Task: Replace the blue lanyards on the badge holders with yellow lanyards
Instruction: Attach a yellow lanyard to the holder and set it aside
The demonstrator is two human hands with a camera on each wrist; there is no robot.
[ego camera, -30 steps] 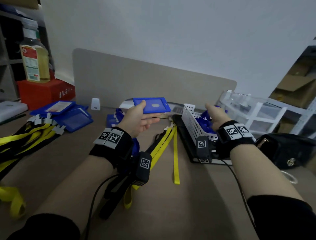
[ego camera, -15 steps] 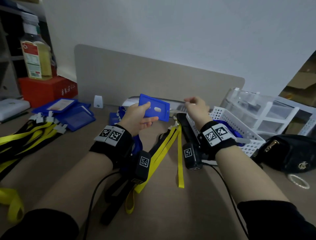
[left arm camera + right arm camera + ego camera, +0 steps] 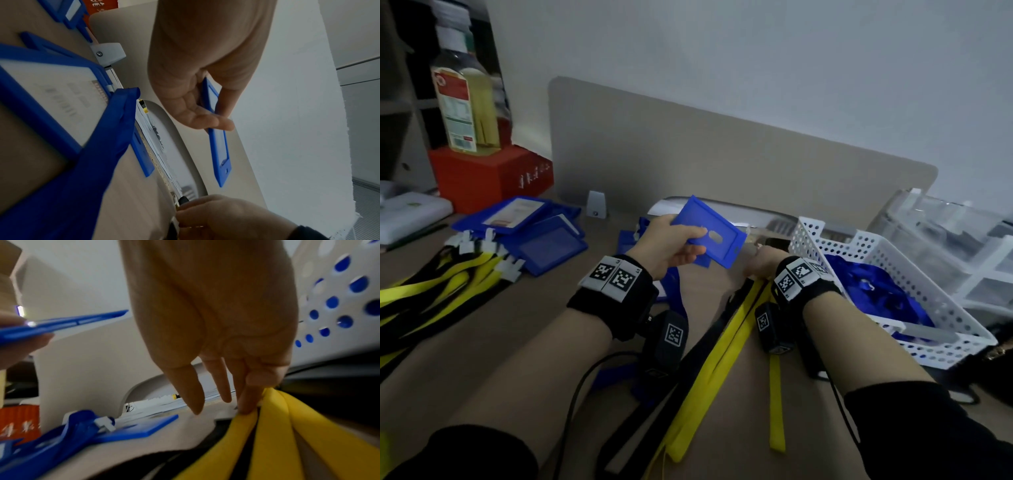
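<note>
Above the desk (image 3: 524, 329): a blue holder (image 3: 710, 234) tilted, pinched between thumb and fingers of the left hand (image 3: 667, 251), off the surface; just beside, the right hand (image 3: 762, 262) lowered, fingertips (image 3: 245, 409) touching the top of the yellow lanyards (image 3: 726, 356), fingers nearly straight, next to the basket (image 3: 914, 274) of blue lanyards (image 3: 876, 294).

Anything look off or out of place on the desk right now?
Nothing damaged or spilled. The left hand holds a bare blue badge holder with no lanyard, as expected mid-swap. The right hand reaches the yellow lanyards, which sprawl loosely across the desk. Removed blue lanyards sit in the white basket.
</note>
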